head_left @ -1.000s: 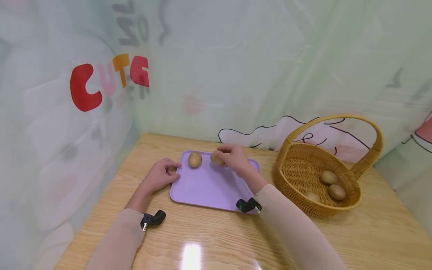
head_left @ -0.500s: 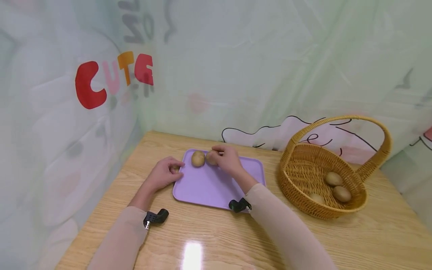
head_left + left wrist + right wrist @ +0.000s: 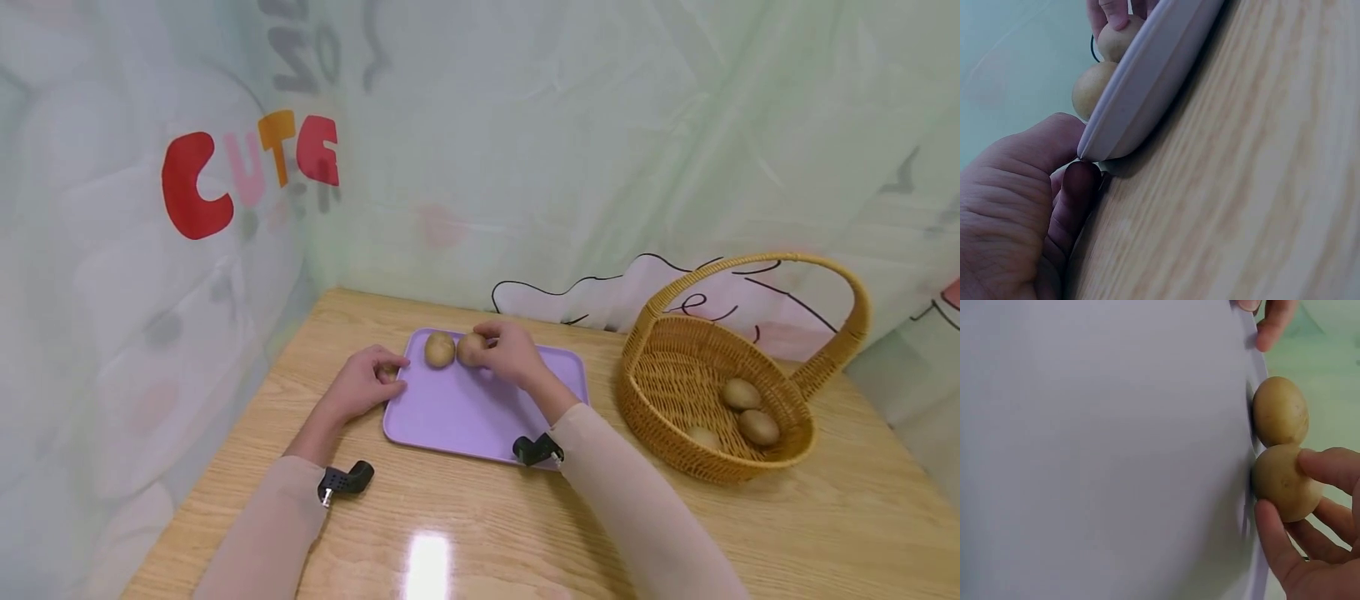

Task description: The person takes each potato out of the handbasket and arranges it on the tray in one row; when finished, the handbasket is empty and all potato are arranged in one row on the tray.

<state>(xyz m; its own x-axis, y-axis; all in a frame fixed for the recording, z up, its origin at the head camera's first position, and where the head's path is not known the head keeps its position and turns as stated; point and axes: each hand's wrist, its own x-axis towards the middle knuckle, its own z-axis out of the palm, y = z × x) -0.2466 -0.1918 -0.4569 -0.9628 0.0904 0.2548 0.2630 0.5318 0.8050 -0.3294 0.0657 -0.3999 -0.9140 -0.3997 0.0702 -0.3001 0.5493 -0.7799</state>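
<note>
Two potatoes sit side by side at the far left of the purple tray [image 3: 450, 417]. The right hand [image 3: 512, 357] grips the right-hand potato [image 3: 469, 350] with thumb and fingers. In the right wrist view this held potato [image 3: 1286, 481] is right against the other potato [image 3: 1280, 411], close along the tray's far rim. At the tray's left edge the left hand [image 3: 358, 385] pinches the rim. Its thumb [image 3: 1054, 140] lies at the rim in the left wrist view, with a finger bent below the edge.
A wicker basket [image 3: 660, 433] with a tall handle stands right of the tray on the wooden table [image 3: 360, 550]. Three potatoes lie inside it, one being this potato [image 3: 758, 427]. A printed cloth backdrop [image 3: 525, 167] rises behind and to the left.
The right hand has moved left along the tray's far side with its potato, closing the gap to the other potato. The left hand has stayed at the tray's edge.
</note>
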